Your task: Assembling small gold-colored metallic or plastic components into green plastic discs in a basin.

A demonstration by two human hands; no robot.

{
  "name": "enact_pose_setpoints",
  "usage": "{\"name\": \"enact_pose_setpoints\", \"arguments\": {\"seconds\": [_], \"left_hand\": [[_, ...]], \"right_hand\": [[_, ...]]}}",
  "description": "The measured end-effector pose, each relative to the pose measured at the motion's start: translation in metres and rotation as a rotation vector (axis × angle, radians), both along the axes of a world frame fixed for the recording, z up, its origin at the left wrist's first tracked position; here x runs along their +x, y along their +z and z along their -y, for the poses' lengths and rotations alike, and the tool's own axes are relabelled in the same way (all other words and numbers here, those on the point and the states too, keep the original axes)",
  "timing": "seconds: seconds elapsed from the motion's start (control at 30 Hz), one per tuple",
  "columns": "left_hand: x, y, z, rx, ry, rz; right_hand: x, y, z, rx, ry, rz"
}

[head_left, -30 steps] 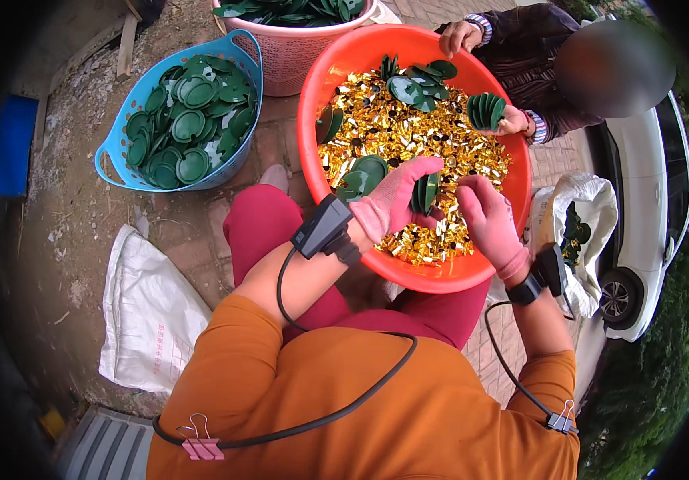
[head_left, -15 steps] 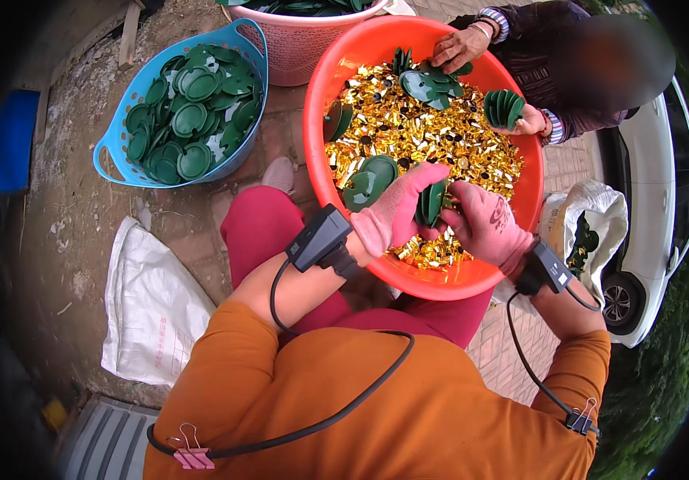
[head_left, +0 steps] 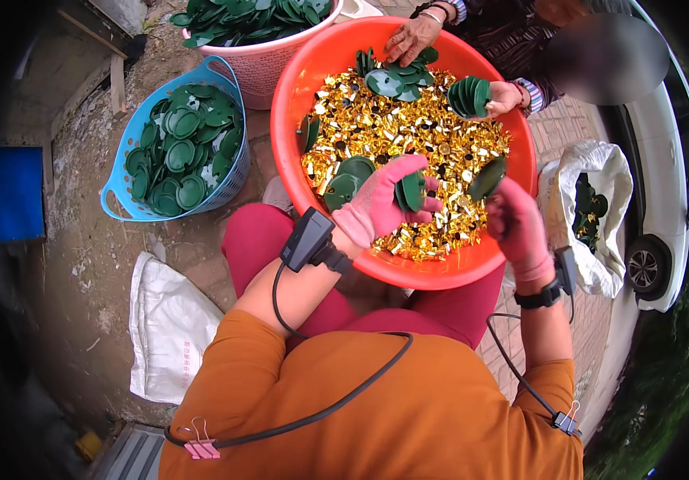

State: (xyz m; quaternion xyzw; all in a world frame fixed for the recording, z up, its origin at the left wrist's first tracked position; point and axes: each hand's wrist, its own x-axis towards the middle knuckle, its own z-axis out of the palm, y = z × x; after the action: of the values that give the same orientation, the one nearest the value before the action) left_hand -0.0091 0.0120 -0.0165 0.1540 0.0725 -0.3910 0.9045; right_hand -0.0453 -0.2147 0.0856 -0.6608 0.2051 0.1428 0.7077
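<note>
My left hand (head_left: 378,204), in a pink glove, grips a small stack of green plastic discs (head_left: 410,192) over the near side of a red-orange basin (head_left: 287,120). To the right, my gloved right hand (head_left: 520,232) pinches a single dark green disc (head_left: 488,178) above the basin's right part. Small shiny gold pieces (head_left: 408,132), some with black round parts, fill the basin. More green discs (head_left: 356,172) lie on them beside my left hand. A few others (head_left: 309,132) lean at the basin's left wall.
Across the basin, a co-worker's hand (head_left: 414,38) touches a disc pile (head_left: 400,80); the other (head_left: 506,98) holds a disc stack (head_left: 468,97). Disc-filled blue (head_left: 132,136) and pink (head_left: 263,70) baskets stand left. White sacks (head_left: 170,340) flank me; a white car (head_left: 676,152) is right.
My hands have parted: the right has moved right, carrying one disc, while the left keeps the stack. The view has shifted a little.
</note>
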Motion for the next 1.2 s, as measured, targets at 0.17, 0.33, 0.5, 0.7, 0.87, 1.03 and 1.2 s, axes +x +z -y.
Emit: {"name": "enact_pose_setpoints", "arguments": {"seconds": [0.17, 0.33, 0.5, 0.7, 0.87, 1.03, 1.2], "left_hand": [[0.013, 0.002, -0.003, -0.307, 0.047, 0.054], [0.017, 0.016, -0.005, -0.115, 0.124, 0.129], [0.017, 0.014, -0.012, 0.153, 0.093, 0.077], [0.019, 0.017, -0.010, 0.281, 0.147, 0.138], [0.013, 0.020, -0.009, 0.328, 0.127, 0.108], [0.008, 0.016, -0.004, 0.375, 0.072, 0.126], [0.005, 0.017, 0.006, 0.335, -0.016, 0.083]], "right_hand": [[-0.019, 0.031, 0.099, 0.407, -0.370, 0.475], [-0.031, -0.042, 0.007, -0.402, 0.389, 0.044], [-0.007, -0.093, -0.057, -1.072, 1.343, 0.696], [0.000, -0.126, -0.060, -1.089, 1.486, 0.693], [-0.002, -0.107, -0.042, -0.726, 1.009, 0.613], [-0.014, -0.074, -0.016, -0.010, 0.389, 0.023], [-0.013, -0.063, -0.011, -0.110, 0.275, 0.191]]}}
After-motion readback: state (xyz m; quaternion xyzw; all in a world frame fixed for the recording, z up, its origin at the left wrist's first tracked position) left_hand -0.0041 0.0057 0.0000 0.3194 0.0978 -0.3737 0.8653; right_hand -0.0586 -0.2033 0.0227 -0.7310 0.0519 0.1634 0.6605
